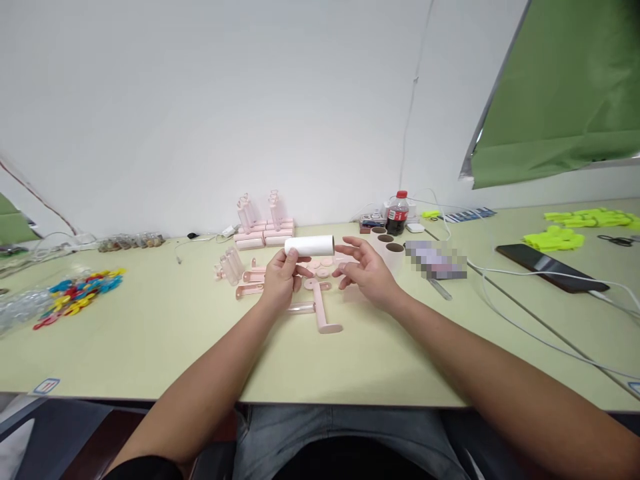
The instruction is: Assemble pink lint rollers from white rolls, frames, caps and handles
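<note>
My left hand (283, 277) grips one end of a white paper roll (311, 245) and holds it level above the pale green table (150, 333). My right hand (364, 270) hovers just right of the roll's free end with fingers spread, holding nothing. Below the hands lie a pink lint-roller handle (323, 310), small pink round caps (320, 268) and other pink handle parts (250, 283). Clear plastic tubes (231, 265) stand left of my left hand.
A stack of pink rollers (264, 230) sits at the back. Three cardboard-cored rolls (387, 248) and a cola bottle (397, 213) stand right of the hands. Coloured clips (77, 293) lie far left. A black phone (550, 267) with white cables (525, 320) lies right.
</note>
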Tool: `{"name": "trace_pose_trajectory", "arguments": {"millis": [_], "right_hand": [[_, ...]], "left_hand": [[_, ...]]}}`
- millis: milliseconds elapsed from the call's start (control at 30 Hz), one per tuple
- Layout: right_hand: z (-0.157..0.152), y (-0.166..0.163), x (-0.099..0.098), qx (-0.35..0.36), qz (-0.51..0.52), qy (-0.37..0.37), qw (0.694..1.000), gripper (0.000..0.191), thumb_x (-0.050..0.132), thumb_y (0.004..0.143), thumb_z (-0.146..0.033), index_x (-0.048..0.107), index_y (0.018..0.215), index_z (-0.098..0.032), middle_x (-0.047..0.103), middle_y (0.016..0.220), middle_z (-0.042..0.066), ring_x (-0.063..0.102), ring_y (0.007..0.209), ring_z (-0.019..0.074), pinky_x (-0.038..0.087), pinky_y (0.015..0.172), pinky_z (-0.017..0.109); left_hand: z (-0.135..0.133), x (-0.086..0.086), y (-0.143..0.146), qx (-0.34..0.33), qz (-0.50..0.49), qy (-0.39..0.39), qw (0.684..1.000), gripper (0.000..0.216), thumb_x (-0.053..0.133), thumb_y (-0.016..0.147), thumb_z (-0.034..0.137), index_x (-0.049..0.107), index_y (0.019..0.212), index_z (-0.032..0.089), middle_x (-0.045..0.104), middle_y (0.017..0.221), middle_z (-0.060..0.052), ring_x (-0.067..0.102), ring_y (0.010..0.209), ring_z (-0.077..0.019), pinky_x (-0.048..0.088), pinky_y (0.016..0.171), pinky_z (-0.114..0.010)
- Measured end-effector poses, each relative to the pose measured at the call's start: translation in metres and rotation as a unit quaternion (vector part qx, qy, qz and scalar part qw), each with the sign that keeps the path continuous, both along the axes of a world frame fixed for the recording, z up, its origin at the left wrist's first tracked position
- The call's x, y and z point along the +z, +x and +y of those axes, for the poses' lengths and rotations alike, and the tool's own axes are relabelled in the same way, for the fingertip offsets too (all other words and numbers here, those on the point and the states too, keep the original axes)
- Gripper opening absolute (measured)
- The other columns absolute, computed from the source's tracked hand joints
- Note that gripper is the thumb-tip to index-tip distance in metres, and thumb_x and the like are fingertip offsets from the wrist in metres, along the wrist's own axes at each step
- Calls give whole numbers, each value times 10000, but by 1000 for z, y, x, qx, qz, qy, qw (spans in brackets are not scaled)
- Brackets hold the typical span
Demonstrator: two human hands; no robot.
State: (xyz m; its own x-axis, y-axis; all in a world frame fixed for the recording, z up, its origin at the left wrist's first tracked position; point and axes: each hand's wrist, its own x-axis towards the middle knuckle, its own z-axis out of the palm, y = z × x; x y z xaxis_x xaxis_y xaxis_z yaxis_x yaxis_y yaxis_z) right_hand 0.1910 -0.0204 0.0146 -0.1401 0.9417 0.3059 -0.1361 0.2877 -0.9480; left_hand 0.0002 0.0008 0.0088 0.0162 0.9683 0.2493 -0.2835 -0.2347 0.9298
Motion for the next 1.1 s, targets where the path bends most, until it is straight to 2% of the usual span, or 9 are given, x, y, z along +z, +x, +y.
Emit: {"name": "trace_pose_trajectory", "arguments": {"millis": [67, 200, 333, 433, 533, 633, 767, 933, 1100], "right_hand": [[0, 1, -1, 6, -6, 31, 999, 648, 745, 715, -354, 428, 1274, -269, 507, 1294, 109, 645, 718, 137, 565, 534, 289], [-5, -2, 0, -5, -11, 75, 997, 603, 765, 708, -400, 462, 1201, -230, 556, 926, 18, 578, 650, 133, 529, 518, 282], [-7, 5, 11, -111, -30, 152, 982, 516, 743, 726, -444, 511, 1126, -214, 569, 913, 38, 593, 740, 170, 523, 593, 294], [-2, 28, 22, -243, -57, 247, 936, 483, 706, 760, -441, 521, 1142, -212, 602, 1010, 77, 616, 864, 205, 523, 691, 319], [9, 60, 34, -392, -121, 298, 862, 464, 684, 761, -449, 543, 1127, -200, 617, 1014, 87, 625, 868, 216, 512, 711, 342], [19, 88, 43, -484, -191, 242, 819, 540, 688, 729, -422, 528, 1196, -202, 626, 948, 67, 619, 790, 210, 501, 684, 354], [22, 111, 52, -458, -308, 137, 822, 529, 715, 653, -357, 582, 1147, -222, 627, 839, 31, 614, 739, 214, 488, 679, 359], [16, 125, 60, -475, -336, 72, 810, 585, 718, 644, -361, 578, 1200, -243, 635, 877, 62, 623, 819, 271, 493, 676, 376], [33, 129, 45, -477, -347, 59, 805, 643, 720, 647, -342, 553, 1252, -202, 676, 986, 91, 632, 845, 264, 494, 771, 404]], "left_hand": [[-4, 1, 2, -53, 7, -5, 999, 498, 669, 750, 601, 546, 943, 158, 707, 939, -103, 672, 553, -129, 245, 293, -151], [-13, 0, 6, -169, 74, -24, 982, 487, 668, 763, 578, 571, 967, 146, 717, 833, -85, 620, 464, -112, 238, 283, -162], [-18, 3, 9, -144, 150, -28, 978, 454, 660, 782, 545, 624, 1010, 154, 670, 663, -13, 500, 359, -70, 272, 308, -178], [-19, 3, 8, -99, 190, -1, 977, 413, 694, 758, 509, 665, 977, 160, 625, 620, 14, 523, 411, -76, 379, 392, -194], [-17, -2, 6, -88, 237, 37, 967, 358, 667, 780, 503, 678, 883, 161, 622, 646, 2, 545, 481, -86, 419, 455, -204], [-15, -9, 3, -92, 280, 71, 953, 343, 617, 824, 497, 679, 895, 166, 647, 703, -12, 541, 542, -91, 445, 505, -211], [-14, -11, 2, -85, 303, 86, 945, 353, 585, 843, 496, 676, 888, 159, 669, 765, -26, 538, 593, -96, 469, 554, -222], [-16, -6, 3, -69, 303, 81, 947, 341, 587, 832, 490, 659, 840, 156, 665, 726, -22, 525, 578, -99, 463, 546, -224], [-16, -7, 4, -69, 300, 84, 948, 322, 592, 830, 470, 653, 830, 155, 658, 713, -21, 530, 588, -101, 464, 549, -222]]}}
